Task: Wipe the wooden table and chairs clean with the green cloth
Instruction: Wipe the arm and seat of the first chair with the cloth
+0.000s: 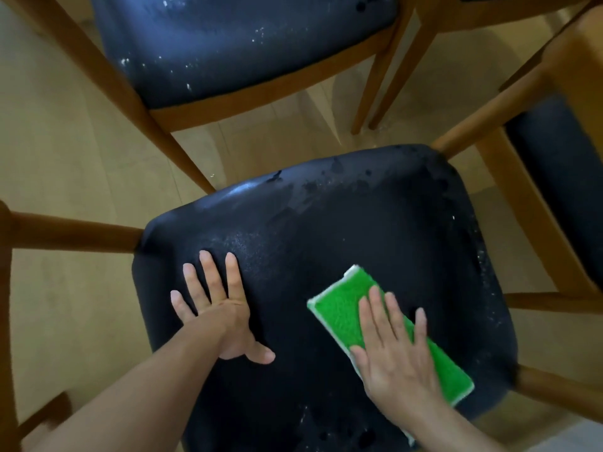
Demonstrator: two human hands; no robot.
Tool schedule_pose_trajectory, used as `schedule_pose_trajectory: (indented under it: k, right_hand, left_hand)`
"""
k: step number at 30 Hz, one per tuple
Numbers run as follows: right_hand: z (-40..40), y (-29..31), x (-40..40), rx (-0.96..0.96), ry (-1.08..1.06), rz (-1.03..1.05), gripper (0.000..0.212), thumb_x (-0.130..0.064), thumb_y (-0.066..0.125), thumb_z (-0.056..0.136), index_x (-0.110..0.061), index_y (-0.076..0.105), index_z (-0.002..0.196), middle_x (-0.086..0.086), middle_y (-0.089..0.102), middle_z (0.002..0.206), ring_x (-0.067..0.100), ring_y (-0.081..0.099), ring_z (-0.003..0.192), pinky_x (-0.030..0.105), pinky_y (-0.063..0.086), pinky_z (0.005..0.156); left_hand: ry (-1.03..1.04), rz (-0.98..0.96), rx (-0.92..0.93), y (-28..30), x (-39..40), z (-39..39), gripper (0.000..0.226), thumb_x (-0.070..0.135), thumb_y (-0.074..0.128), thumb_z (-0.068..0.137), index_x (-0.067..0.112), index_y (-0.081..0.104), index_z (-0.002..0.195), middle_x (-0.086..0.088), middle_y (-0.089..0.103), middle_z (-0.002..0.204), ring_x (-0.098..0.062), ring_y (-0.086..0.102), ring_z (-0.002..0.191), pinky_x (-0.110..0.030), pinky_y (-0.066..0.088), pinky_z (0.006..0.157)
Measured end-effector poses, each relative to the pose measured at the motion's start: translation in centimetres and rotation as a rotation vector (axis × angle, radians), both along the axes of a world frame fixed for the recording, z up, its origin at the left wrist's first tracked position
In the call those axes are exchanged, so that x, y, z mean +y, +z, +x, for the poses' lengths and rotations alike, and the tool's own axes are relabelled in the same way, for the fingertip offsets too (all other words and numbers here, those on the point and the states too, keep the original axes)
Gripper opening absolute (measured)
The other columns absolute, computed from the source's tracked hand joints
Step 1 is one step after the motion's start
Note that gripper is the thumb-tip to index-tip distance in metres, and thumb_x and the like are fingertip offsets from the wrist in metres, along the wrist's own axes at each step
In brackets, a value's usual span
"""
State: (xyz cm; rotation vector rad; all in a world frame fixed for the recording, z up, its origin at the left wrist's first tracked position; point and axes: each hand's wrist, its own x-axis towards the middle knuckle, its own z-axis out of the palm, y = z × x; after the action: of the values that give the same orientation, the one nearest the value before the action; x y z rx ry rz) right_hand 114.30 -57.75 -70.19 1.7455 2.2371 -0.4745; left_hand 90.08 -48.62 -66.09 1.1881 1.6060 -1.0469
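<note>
Head view, second chair [235,50] beyond, beige floor [49,132]

Pale floor showing all around

The pale wood-look floor [65,141] is stretching across the view with faint seams running through it; a small bright speck [212,175] is sitting on the floor near its middle, and a wet-looking sheen [375,132] is glinting on the floor farther up.

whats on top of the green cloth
The right hand lies flat on the green cloth, fingers straight, pressing it onto the dark chair seat. The cloth's middle is hidden beneath it.
</note>
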Motion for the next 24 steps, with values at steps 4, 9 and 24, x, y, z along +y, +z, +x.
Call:
schedule_pose_trajectory:
  k: [4, 9, 24]
  right_hand:
    - [3.0, -0.2, 6.4, 0.010, 0.065, 0.098, 0.057, -0.040, 0.022, 0.101, -0.010, 0.028, 0.149, 0.005, 0.019, 0.156, 0.030, 0.030, 0.143, 0.070, 0.027, 0.104]
    - [3.3, -0.6, 11.1, 0.000, -0.322, 0.020, 0.070, -0.048, 0.020, 0.099, -0.019, -0.013, 0.153, -0.004, -0.023, 0.159, 0.018, -0.024, 0.145, 0.059, -0.005, 0.115]
    - [2.3, -1.1, 14.8, 0.068, -0.378, 0.115, 0.062, -0.039, 0.031, 0.102, -0.021, 0.008, 0.156, -0.005, 0.000, 0.164, 0.018, -0.006, 0.150, 0.063, -0.003, 0.114]
  left_hand:
    - [-0.005, 0.010, 0.003, -0.3, 0.0, -0.1, 0.162, 0.064, 0.083, 0.053, 0.018, -0.069, 0.087, -0.019, -0.073, 0.100, -0.043, -0.059, 0.100, -0.064, -0.019, 0.103]
    - [-0.019, 0.022, 0.005, -0.4, -0.1, -0.2, 0.163, 0.066, 0.083, 0.050, 0.019, -0.069, 0.087, -0.019, -0.073, 0.101, -0.042, -0.059, 0.099, -0.064, -0.019, 0.103]
    - [-0.004, 0.056, -0.018, -0.6, -0.3, -0.3, 0.164, 0.063, 0.085, 0.049, 0.022, -0.069, 0.088, -0.016, -0.073, 0.099, -0.040, -0.061, 0.098, -0.064, -0.021, 0.101]
